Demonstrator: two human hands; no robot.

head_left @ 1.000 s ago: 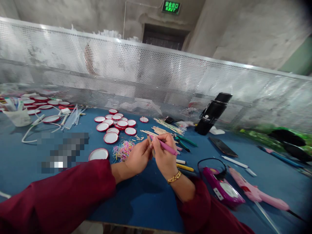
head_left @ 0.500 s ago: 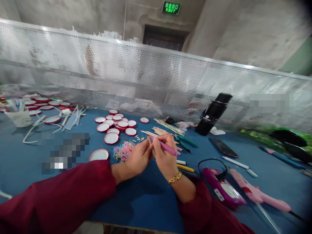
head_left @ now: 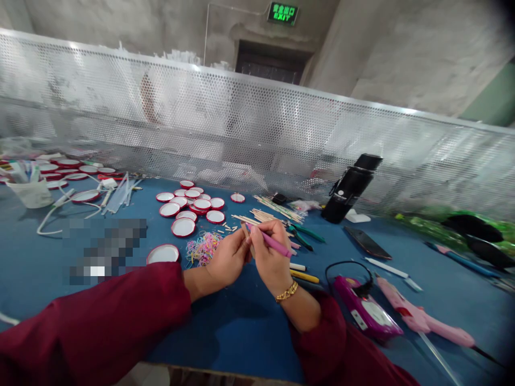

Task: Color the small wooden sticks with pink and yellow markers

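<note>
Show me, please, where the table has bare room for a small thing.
The table is bare at its near edge, between the maroon sleeves; also right of the white pen, between the pink glue gun and the blue tool. Beyond the left hand and right hand it is crowded: red-rimmed lids, coloured bands, wooden sticks, green-handled pliers.

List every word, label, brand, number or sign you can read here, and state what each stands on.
"安全出口": exit sign, upper line; the first two characters are somewhat blurred.
"EXIT": same sign, lower line.
Black bottle: white mark and print, too small to read.
Purple device: white label, too blurred to read.
No brand or number is legible.
</note>
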